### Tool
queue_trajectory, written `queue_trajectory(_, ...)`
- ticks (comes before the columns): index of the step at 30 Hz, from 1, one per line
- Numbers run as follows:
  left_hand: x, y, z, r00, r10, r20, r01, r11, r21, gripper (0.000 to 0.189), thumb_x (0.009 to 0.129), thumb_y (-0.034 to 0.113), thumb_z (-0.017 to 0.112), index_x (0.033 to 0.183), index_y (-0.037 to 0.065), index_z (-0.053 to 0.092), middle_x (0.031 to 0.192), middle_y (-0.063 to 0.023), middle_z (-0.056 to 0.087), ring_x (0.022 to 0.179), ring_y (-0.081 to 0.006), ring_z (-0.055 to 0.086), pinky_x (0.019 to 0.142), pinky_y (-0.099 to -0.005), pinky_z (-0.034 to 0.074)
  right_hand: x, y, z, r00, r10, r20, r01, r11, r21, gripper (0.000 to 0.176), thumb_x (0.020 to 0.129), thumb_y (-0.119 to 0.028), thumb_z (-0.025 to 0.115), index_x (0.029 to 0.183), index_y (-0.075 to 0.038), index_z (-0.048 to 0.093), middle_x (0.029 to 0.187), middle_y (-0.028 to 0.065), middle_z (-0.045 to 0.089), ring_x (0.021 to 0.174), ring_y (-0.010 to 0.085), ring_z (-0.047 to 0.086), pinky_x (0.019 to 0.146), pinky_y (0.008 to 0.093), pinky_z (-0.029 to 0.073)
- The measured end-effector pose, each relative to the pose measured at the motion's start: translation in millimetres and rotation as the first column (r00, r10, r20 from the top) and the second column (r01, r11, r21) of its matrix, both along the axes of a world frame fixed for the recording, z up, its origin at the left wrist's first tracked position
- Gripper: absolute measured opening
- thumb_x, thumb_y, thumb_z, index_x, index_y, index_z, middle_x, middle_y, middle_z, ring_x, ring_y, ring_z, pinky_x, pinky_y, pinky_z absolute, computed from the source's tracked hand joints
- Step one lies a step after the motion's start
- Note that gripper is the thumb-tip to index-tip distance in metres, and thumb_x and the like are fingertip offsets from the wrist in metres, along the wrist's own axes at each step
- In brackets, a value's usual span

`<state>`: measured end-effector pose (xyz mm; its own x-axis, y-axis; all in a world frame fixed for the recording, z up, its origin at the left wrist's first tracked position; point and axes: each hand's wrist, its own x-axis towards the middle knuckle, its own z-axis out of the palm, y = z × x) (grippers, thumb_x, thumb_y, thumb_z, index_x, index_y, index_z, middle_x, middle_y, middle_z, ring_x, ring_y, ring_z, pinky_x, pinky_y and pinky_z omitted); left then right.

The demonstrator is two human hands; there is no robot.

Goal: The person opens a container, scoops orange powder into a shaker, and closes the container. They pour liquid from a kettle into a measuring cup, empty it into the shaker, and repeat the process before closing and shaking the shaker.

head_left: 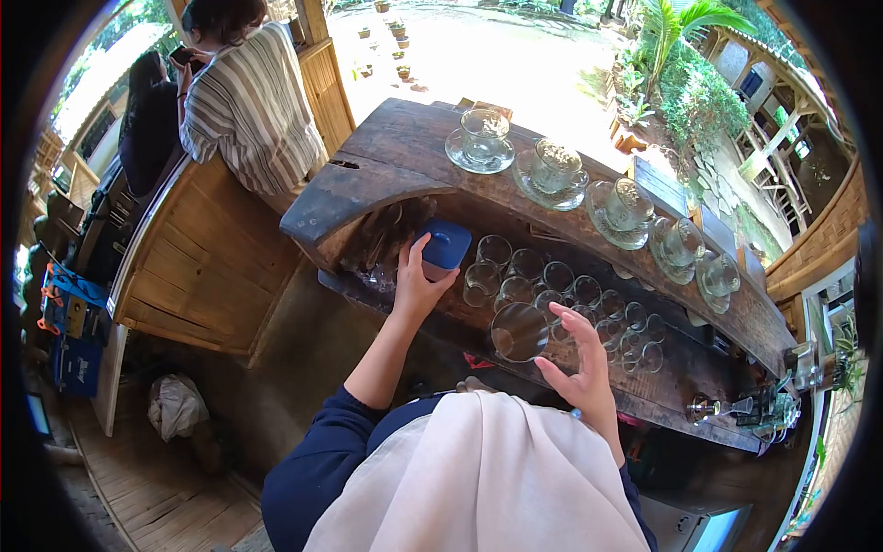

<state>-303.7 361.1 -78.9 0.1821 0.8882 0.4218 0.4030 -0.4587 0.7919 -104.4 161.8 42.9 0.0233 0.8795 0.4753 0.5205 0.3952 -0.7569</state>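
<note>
My left hand (422, 282) is wrapped round a container with a blue lid (447, 241), at the left end of the lower shelf. The thumb and fingers press on its sides. My right hand (583, 365) is held in the air over the front edge of the shelf, its fingers apart and nothing between them. Close to its fingertips stands a wide round glass (520, 332) with a dark, see-through mouth. Behind both hands, several clear drinking glasses (526, 264) stand in rows on the shelf.
A dark wooden counter (386, 138) curves above the shelf. Along it stand glass cups on saucers (485, 138) with grainy contents. Glassware (777, 409) crowds the right end. Two people (248, 101) are beyond a wooden partition (198, 258) at left.
</note>
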Motion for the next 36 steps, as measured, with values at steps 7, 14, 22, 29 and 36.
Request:
queue_trajectory(7, -13, -12, 22, 0.998, 0.051, 0.04, -0.056, 0.988, 0.145, 0.074, 0.064, 0.018, 0.082, 0.128, 0.01, 0.045, 0.126, -0.0238, 0.043, 0.112, -0.0403, 0.05, 0.093, -0.0442, 0.044, -6, 16, 11, 0.994, 0.059, 0.093, -0.062, 0.998, 0.027, 0.056, 0.073, -0.007, 0.075, 0.122, -0.006, 0.049, 0.132, 0.0181, 0.049, 0.12, 0.0328, 0.051, 0.098, 0.0396, 0.042)
queue_trajectory(14, -46, -25, 64, 0.99, -0.12, 0.072, 0.1, 0.967, 0.235, 0.078, 0.061, 0.008, 0.082, 0.13, 0.002, 0.045, 0.126, -0.0172, 0.047, 0.118, -0.0271, 0.048, 0.095, -0.0372, 0.043, -5, 31, 4, 0.996, 0.035, 0.085, -0.043, 0.994, 0.097, 0.054, 0.073, -0.008, 0.076, 0.121, -0.006, 0.05, 0.134, 0.0191, 0.046, 0.123, 0.0326, 0.048, 0.099, 0.0398, 0.041)
queue_trajectory(22, -46, -49, 117, 0.837, -0.525, 0.157, 0.5, 0.849, 0.174, 0.08, 0.057, 0.02, 0.087, 0.128, 0.005, 0.052, 0.127, -0.0188, 0.049, 0.114, -0.0316, 0.053, 0.092, -0.0375, 0.044, -10, 33, 19, 0.995, 0.093, 0.028, -0.095, 0.994, 0.047, 0.066, 0.069, -0.012, 0.08, 0.127, -0.007, 0.047, 0.138, 0.0189, 0.042, 0.125, 0.0336, 0.045, 0.101, 0.0409, 0.039)
queue_trajectory(29, -24, -59, 150, 0.545, -0.824, 0.157, 0.806, 0.566, 0.172, 0.08, 0.057, 0.021, 0.088, 0.127, 0.006, 0.052, 0.128, -0.0191, 0.048, 0.113, -0.0324, 0.053, 0.092, -0.0378, 0.044, -9, 29, 19, 0.973, 0.215, -0.08, -0.207, 0.974, 0.094, 0.099, 0.06, -0.019, 0.088, 0.141, -0.009, 0.033, 0.138, 0.0207, 0.04, 0.126, 0.0324, 0.044, 0.102, 0.0411, 0.037)
queue_trajectory(36, 2, -60, 166, 0.353, -0.936, 0.005, 0.929, 0.351, 0.121, 0.085, 0.062, 0.025, 0.086, 0.134, 0.008, 0.044, 0.132, -0.0205, 0.041, 0.117, -0.0358, 0.048, 0.094, -0.039, 0.043, 1, 3, -4, 0.924, 0.216, -0.314, -0.177, 0.973, 0.148, 0.115, 0.052, -0.021, 0.092, 0.143, -0.005, 0.025, 0.131, 0.0153, 0.045, 0.118, 0.0257, 0.05, 0.1, 0.0379, 0.039)
